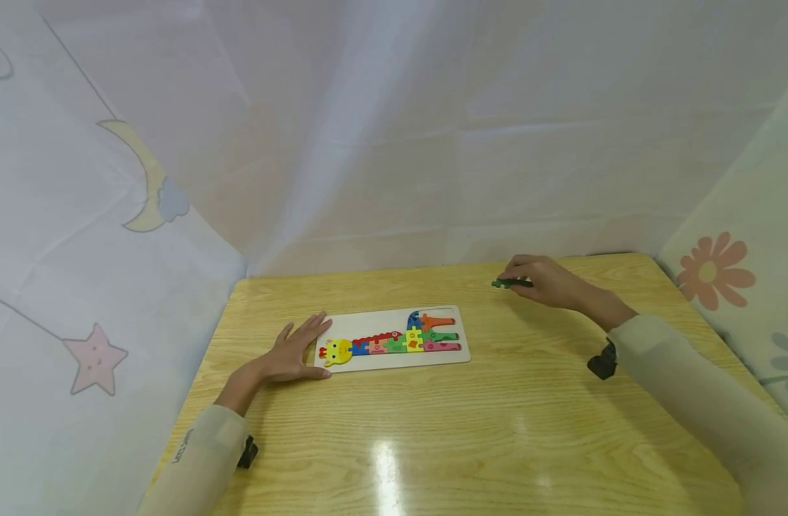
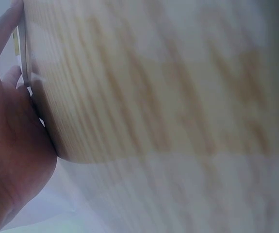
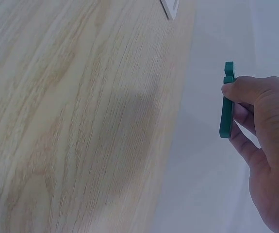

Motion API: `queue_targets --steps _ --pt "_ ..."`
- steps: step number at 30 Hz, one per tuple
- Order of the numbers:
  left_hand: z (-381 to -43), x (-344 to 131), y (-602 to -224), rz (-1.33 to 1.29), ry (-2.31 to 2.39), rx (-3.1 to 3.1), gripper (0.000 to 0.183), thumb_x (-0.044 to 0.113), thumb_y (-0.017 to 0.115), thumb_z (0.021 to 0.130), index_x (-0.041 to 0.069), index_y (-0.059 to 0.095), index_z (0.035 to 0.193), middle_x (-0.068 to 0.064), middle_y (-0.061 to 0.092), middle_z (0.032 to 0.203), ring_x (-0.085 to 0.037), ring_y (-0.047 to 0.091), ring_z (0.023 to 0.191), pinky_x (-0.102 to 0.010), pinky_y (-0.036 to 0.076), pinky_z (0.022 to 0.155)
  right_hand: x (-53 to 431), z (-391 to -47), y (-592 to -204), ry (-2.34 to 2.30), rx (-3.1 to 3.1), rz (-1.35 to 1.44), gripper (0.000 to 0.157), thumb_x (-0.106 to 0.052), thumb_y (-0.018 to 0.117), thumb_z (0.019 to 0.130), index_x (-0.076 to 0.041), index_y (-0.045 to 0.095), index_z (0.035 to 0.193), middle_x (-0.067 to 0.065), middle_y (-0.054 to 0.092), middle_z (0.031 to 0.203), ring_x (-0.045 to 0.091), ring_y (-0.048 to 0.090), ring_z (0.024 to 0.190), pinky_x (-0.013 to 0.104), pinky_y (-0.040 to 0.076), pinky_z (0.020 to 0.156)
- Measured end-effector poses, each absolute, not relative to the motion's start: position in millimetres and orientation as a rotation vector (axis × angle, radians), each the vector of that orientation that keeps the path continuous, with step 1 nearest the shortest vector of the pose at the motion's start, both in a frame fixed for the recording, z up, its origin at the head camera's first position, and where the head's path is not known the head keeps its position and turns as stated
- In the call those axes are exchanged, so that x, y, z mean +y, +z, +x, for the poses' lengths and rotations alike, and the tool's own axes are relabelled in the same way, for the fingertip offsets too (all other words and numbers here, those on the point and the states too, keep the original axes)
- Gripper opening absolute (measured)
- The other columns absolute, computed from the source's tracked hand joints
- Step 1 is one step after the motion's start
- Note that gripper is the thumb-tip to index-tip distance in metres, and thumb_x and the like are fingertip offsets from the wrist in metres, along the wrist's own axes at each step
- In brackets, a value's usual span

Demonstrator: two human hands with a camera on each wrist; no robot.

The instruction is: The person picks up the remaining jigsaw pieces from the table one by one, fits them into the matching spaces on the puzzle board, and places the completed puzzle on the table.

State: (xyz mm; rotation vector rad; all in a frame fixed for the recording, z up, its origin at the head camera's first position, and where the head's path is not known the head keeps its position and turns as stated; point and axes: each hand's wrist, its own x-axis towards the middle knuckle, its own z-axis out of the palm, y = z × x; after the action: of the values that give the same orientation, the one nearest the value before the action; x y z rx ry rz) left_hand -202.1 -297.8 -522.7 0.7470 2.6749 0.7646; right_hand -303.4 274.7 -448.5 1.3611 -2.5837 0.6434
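Note:
A giraffe puzzle board (image 1: 368, 322) lies flat on the table, its yellow head to the left and its legs to the right. Colourful pieces fill most of the giraffe, while an outlined slot above the orange leg holds no piece. My left hand (image 1: 295, 352) rests at the board's left end, fingers spread along its corner and thumb at its lower edge. Off to the right of the board, my right hand (image 1: 549, 282) pinches a dark green puzzle piece (image 3: 227, 104) between thumb and fingers, raised above the table.
The wooden table (image 1: 433, 437) extends to a pale fabric backdrop (image 1: 381, 143) behind it. Printed fabric walls with a moon (image 1: 142, 179), a star and flowers stand at both sides. A dark wrist device (image 1: 603, 360) sits by the right sleeve.

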Motion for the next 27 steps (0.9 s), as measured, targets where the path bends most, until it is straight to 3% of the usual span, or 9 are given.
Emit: queue_targets --steps 6,14,27 --pt "-200 -296 -516 0.756 0.766 2.666 0.110 0.055 0.081 0.088 0.008 0.023 0.169 -0.019 0.010 0.177 -0.046 0.009 0.162 -0.073 -0.004 0.121 267 -304 -447 0.621 -2.575 1.382 0.028 0.009 0.081 0.088 0.001 0.079 0.115 0.006 0.071 0.107 0.012 0.065 0.086 0.034 0.058 0.069" --pt "-201 -295 -513 0.688 0.675 2.661 0.110 0.055 0.079 0.090 0.012 0.019 0.171 -0.011 0.005 0.179 -0.038 0.005 0.164 -0.067 -0.007 0.125 257 -307 -446 0.641 -2.559 1.423 0.026 0.007 0.080 0.089 0.002 0.079 0.114 0.008 0.071 0.106 0.014 0.067 0.086 0.036 0.060 0.070" --pt "-201 -295 -513 0.697 0.701 2.663 0.110 0.054 0.081 0.089 0.010 0.021 0.170 -0.014 0.007 0.178 -0.041 0.006 0.163 -0.069 -0.007 0.124 240 -309 -448 0.665 -2.540 1.460 0.024 0.007 0.082 0.088 0.001 0.080 0.111 0.009 0.070 0.106 0.017 0.068 0.086 0.039 0.061 0.070"
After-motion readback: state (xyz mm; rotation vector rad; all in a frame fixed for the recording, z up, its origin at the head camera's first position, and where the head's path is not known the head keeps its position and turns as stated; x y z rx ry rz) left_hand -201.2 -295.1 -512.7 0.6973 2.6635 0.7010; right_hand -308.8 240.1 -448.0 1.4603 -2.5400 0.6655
